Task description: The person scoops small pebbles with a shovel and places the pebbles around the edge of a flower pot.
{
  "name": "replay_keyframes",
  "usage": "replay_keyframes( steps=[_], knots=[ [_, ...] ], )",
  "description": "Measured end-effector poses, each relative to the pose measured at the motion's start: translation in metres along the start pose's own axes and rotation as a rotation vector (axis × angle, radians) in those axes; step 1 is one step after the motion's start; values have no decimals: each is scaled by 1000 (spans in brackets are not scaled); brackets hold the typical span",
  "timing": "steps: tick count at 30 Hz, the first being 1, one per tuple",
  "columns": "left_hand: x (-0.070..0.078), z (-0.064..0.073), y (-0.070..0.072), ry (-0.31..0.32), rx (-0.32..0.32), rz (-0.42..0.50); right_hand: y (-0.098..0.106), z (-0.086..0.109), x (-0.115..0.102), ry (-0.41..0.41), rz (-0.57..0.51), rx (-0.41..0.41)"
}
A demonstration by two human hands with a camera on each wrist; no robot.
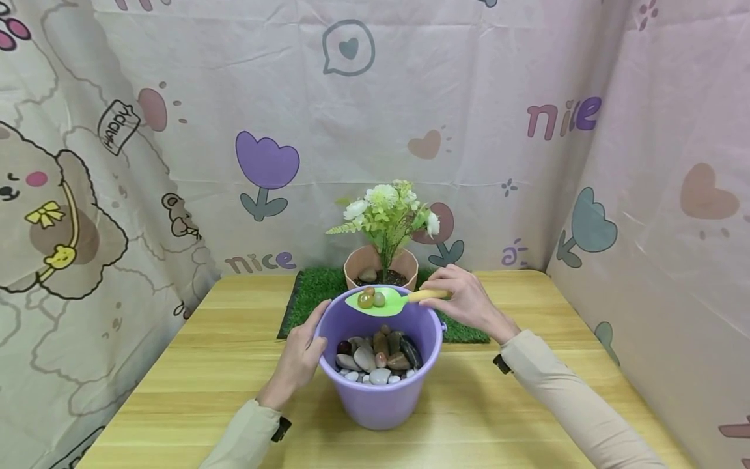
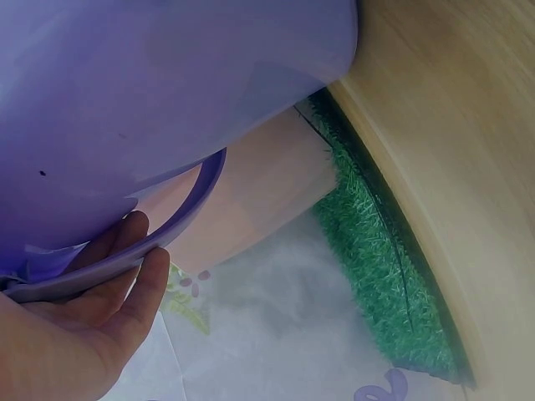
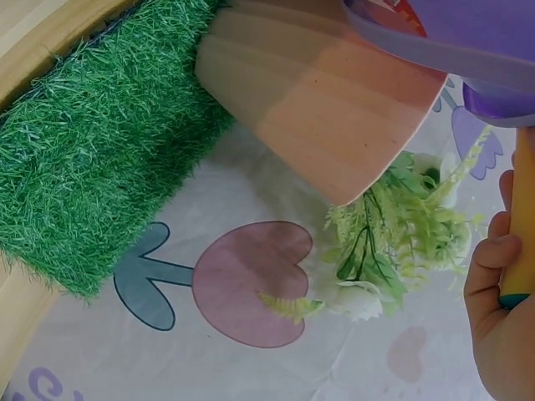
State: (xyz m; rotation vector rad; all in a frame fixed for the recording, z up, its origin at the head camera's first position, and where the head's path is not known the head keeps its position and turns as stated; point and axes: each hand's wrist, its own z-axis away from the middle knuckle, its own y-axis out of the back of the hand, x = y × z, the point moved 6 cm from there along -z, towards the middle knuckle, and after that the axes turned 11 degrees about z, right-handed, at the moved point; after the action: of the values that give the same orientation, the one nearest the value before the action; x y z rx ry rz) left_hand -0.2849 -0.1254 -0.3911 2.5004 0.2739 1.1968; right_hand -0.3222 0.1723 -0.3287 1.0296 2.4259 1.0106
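A purple bucket (image 1: 381, 407) stands upright, with grey, brown, dark and small white stones (image 1: 364, 358) inside. My left hand (image 1: 300, 357) grips the left side of its rim; in the left wrist view the fingers curl round the purple band of the bucket handle (image 2: 194, 200) there. Over the far rim, my right hand (image 1: 463, 296) holds a small trowel (image 1: 383, 309) by its yellow handle (image 3: 523, 225). On the trowel's bright green blade lie a few rounded pebbles (image 1: 366, 300), one amber, one greenish, one brownish.
Just behind the bucket, a peach flowerpot (image 1: 351, 268) holds soil, a stone and white artificial flowers (image 1: 382, 195). It stands on a green turf mat (image 1: 319, 293) on the wooden table (image 1: 205, 365). A printed cloth (image 1: 363, 117) hangs behind and at both sides.
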Motion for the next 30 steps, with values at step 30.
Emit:
replay_keyframes(
  steps=[30],
  knots=[
    [1, 0, 0, -25, 11, -4, 12, -17, 13, -70, 205, -5]
  ],
)
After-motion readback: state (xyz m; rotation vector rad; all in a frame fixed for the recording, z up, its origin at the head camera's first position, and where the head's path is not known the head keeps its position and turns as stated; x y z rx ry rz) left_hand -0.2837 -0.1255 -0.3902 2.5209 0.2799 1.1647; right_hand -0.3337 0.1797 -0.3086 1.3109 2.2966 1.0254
